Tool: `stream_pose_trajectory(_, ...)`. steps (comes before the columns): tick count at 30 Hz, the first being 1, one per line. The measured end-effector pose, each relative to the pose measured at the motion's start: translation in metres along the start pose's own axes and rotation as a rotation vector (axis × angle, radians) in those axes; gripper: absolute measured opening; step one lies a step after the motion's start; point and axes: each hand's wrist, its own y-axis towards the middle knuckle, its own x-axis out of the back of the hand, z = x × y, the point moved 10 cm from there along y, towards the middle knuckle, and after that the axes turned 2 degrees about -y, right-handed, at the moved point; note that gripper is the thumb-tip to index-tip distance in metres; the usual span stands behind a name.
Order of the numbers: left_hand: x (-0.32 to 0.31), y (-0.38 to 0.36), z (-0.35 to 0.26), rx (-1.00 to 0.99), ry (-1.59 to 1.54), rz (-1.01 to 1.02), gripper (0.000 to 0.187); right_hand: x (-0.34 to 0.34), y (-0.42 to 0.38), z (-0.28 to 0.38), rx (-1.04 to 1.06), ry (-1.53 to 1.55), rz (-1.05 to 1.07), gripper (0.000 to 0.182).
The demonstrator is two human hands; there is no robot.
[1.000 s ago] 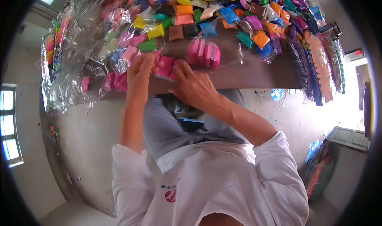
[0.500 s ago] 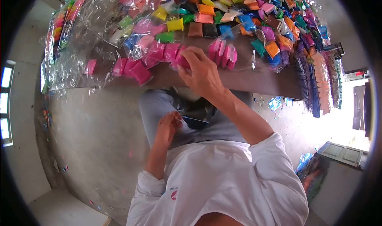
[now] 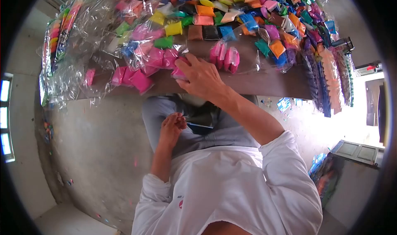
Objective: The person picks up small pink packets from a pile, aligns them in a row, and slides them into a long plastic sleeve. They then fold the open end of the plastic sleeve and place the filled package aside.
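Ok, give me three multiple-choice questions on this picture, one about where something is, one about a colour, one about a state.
1. Where is the right hand?
A. On the pink packets at the table edge
B. On the floor
C. Behind the person's back

2. What colour is the packet next to the green packet, just above it in the picture?
A. Yellow
B. White
C. Grey

3. What is the state of the left hand?
A. Flat on the table
B. Down at the lap, off the table
C. Raised above the packets

Answers:
1. A, the fingers rest on a pink packet near the table's front edge.
2. A, the yellow packet sits right beside the green one.
3. B, the hand is below the table over the grey trousers.
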Motion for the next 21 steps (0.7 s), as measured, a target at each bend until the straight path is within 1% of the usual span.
stream_pose_trajectory(3, -0.005, 0.002, -0.002, 0.008, 0.025, 0.012, 0.023, -0.006, 0.001, 0.000, 0.017, 0.040, 0.016, 0.048)
stream_pose_trajectory(5, 0.000, 0.004, 0.002, 0.025, 0.012, -0.002, 0.023, 0.003, -0.003, 0.005, 0.075, 0.058, -0.109, 0.051)
stream_pose_trajectory(9, 0.000, 0.002, 0.001, 0.024, 0.051, -0.027, 0.024, 0.005, -0.004, 0.009, 0.057, 0.039, -0.169, 0.053)
stream_pose_trajectory(11, -0.001, 0.001, 0.001, 0.032, 0.056, -0.029, 0.025, 0.000, 0.004, 0.007, 0.004, 0.041, -0.072, 0.053)
stream_pose_trajectory(12, 0.000, 0.002, 0.001, 0.033, 0.061, -0.028, 0.025, -0.001, 0.004, 0.007, 0.001, 0.041, -0.075, 0.053)
stream_pose_trajectory(14, 0.000, 0.005, 0.001, 0.030, 0.057, -0.005, 0.026, -0.013, 0.005, 0.002, -0.032, 0.031, -0.008, 0.055)
stream_pose_trajectory(17, 0.000, 0.006, 0.002, 0.046, 0.045, -0.019, 0.025, -0.018, -0.004, 0.003, -0.028, 0.027, 0.043, 0.056)
stream_pose_trajectory(21, 0.001, 0.003, 0.003, 0.050, 0.051, -0.032, 0.026, -0.001, -0.018, 0.010, 0.017, 0.092, 0.067, 0.057)
